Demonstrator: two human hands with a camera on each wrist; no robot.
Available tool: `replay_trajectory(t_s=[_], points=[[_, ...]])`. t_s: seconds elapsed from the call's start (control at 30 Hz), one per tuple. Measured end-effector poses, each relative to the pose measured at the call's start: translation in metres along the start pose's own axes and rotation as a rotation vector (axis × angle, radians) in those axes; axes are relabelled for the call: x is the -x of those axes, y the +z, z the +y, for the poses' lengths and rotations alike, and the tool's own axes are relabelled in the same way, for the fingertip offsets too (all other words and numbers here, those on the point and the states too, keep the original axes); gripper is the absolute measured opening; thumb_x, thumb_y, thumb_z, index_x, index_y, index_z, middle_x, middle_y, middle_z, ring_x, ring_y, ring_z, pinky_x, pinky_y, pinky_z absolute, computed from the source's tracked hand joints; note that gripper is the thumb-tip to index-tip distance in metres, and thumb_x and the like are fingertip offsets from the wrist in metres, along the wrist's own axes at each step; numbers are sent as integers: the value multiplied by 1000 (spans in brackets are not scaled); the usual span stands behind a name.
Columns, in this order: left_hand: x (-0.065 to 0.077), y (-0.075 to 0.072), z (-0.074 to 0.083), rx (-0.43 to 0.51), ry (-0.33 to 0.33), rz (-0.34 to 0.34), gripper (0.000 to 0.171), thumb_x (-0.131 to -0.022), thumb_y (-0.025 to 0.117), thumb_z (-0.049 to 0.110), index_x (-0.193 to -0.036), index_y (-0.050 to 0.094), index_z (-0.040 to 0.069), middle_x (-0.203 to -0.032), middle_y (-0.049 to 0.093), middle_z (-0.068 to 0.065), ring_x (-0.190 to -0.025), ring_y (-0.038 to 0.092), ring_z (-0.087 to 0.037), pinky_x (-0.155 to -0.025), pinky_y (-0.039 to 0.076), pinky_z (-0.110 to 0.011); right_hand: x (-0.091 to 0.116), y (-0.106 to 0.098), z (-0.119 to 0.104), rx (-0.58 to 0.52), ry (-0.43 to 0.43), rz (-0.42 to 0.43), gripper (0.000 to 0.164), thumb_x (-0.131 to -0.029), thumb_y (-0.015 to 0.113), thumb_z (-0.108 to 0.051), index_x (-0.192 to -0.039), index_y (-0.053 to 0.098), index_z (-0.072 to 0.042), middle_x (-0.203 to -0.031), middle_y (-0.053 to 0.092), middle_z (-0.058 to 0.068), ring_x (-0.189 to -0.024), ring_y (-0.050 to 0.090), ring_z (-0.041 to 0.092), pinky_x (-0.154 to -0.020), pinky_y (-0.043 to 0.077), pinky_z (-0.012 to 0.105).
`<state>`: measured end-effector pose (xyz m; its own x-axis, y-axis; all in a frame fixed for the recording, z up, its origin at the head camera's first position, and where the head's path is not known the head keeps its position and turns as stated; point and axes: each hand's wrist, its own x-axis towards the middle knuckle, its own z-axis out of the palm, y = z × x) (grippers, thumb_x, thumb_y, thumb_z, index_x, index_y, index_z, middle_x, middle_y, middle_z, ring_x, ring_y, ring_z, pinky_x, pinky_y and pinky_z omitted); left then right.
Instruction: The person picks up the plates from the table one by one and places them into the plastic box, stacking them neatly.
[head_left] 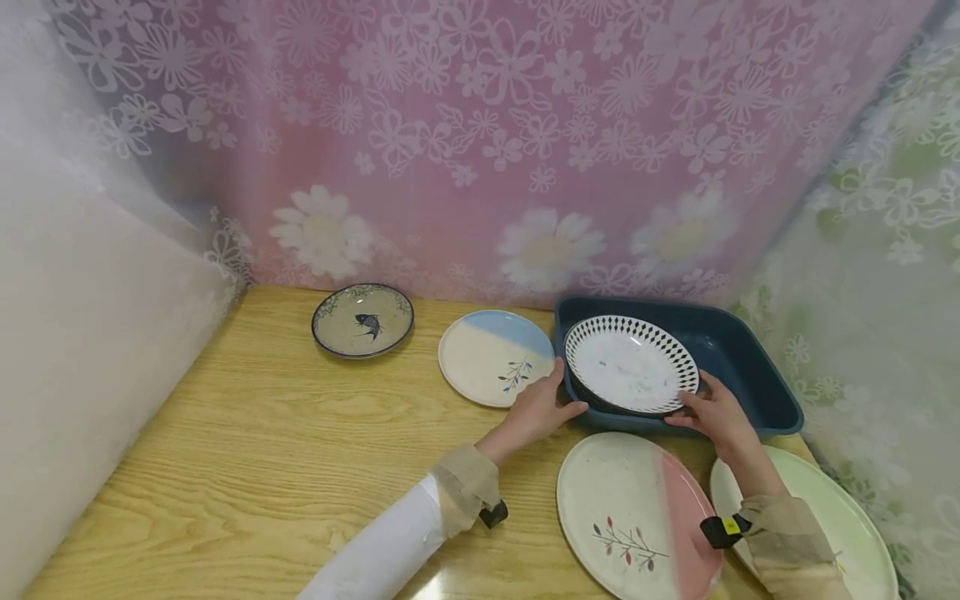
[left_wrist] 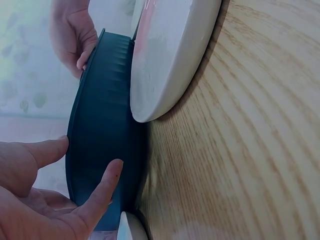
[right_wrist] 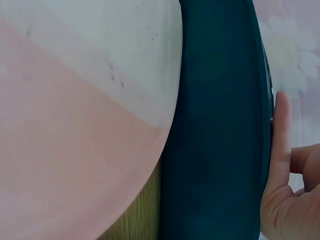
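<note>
A white plate with a black diamond-patterned rim (head_left: 632, 364) sits in the left part of a dark blue basin (head_left: 757, 392). At the plate's right edge is my right hand (head_left: 720, 412), its thumb and fingers gripping the rim. In the right wrist view one long finger (right_wrist: 281, 135) lies along the basin's upper edge. My left hand (head_left: 536, 412) is at the basin's front left corner, thumb and fingers spread. Its straight fingers (left_wrist: 102, 192) are against the basin's outer wall in the left wrist view.
Left of the basin lies a blue-and-cream plate (head_left: 480, 358), and farther left a fish-patterned dish (head_left: 337, 321). A large pink-and-cream plate (head_left: 615, 483) lies in front of the basin, beside a pale green plate (head_left: 847, 508). A flowered curtain (head_left: 450, 167) hangs behind the wooden table (head_left: 262, 467).
</note>
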<state>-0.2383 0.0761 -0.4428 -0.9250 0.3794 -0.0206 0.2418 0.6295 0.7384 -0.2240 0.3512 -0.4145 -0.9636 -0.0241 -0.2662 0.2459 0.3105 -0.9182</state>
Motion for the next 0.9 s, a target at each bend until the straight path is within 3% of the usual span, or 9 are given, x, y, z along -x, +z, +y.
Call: replay_trajectory(t_s=[0.27, 0.53, 0.9], points=[[0, -1, 0, -8, -4, -2, 81, -87, 58, 45, -148, 17, 9, -92, 59, -4, -66, 50, -9, -67, 44, -25, -4, 1, 1, 161, 10, 15, 72, -98, 43, -14, -143, -10, 5, -84, 52, 6, -63, 62, 7, -68, 56, 29], [-1, -1, 0, -3, 2, -4, 82, -87, 58, 44, -147, 17, 9, -84, 55, 0, -65, 50, -8, -63, 42, -23, -5, 5, 1, 217, 37, 65, 78, -96, 49, -16, -141, -10, 8, -77, 44, 7, -57, 62, 7, -66, 55, 26], [0, 0, -1, 5, -11, 0, 81, -87, 58, 45, -148, 17, 10, -88, 56, -1, -67, 50, -9, -68, 43, -25, -1, 7, 4, 122, -48, 134, 79, -94, 53, -19, -147, -2, -2, -78, 42, 5, -55, 52, 6, -64, 56, 32]])
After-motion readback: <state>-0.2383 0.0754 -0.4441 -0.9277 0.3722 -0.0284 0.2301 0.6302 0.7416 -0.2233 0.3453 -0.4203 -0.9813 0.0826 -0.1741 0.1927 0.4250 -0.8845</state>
